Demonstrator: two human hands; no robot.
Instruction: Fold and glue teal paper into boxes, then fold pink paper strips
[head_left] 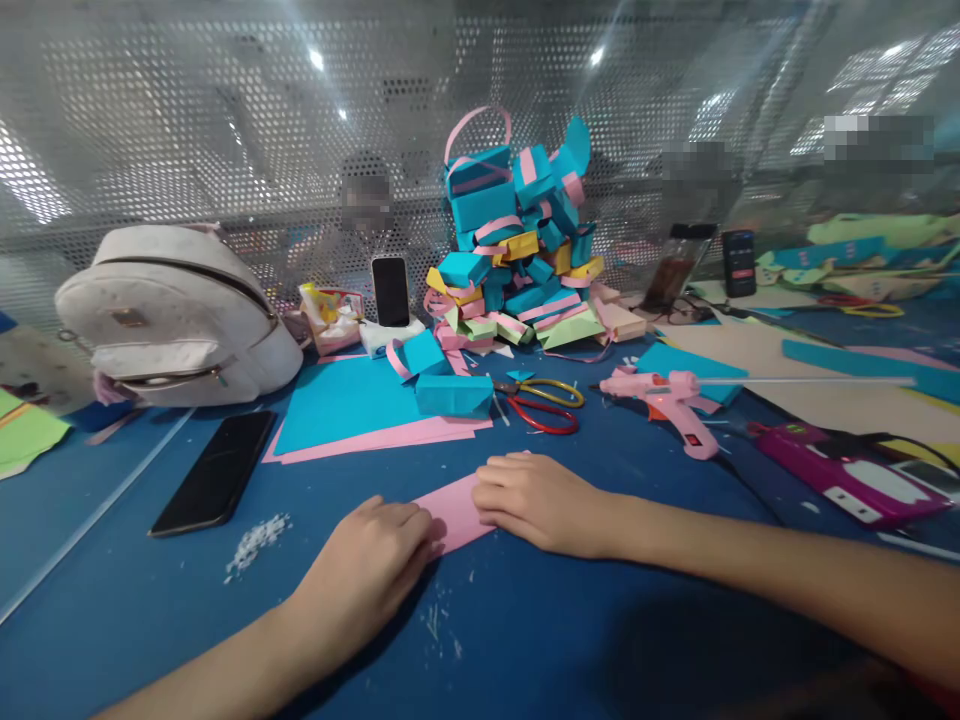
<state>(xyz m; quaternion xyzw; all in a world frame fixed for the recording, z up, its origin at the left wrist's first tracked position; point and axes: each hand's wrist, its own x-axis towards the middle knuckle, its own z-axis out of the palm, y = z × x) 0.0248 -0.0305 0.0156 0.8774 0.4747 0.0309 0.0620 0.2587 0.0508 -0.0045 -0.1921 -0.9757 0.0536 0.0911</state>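
A piece of pink paper (457, 513) lies slanted on the blue table between my two hands. My left hand (381, 560) is closed on its near-left end, fingers curled, the thumb side hidden beneath. At the upper-right end my right hand (529, 500) is closed over the paper with bent fingers. Just beyond them, scissors (544, 405) with one red and one yellow handle lie on the table. A pink glue gun (667, 400) with a long glue stick rests to their right. Folded blue paper boxes (454, 396) sit on blue sheets (337, 400) behind my left hand.
At the back stands a pile of blue, pink, yellow and green paper boxes (484, 210). A white backpack (180, 320), a phone (214, 475) and white crumbs (259, 545) are on the left. A magenta power strip (847, 475) and a dark bottle (677, 268) are on the right.
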